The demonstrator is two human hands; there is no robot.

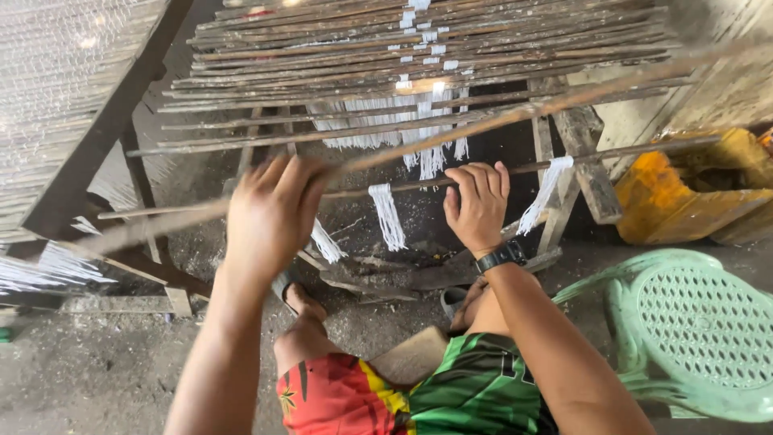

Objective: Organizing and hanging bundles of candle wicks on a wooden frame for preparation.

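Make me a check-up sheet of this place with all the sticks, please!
Surface: dusty grey dirt floor, scraps under the rack.
Job's things: thin wooden sticks stacked on a rough wooden rack; white noodle-like strands hang in bunches from some.
Clutter: pale green plastic chair at right; yellow plastic container behind it.
Hands: left hand grips one long blurred stick; right hand curls over another stick, black wristwatch on the wrist.
Cables: nothing seen.
Surroundings: more hanging white strands at left; bare feet in sandals below.
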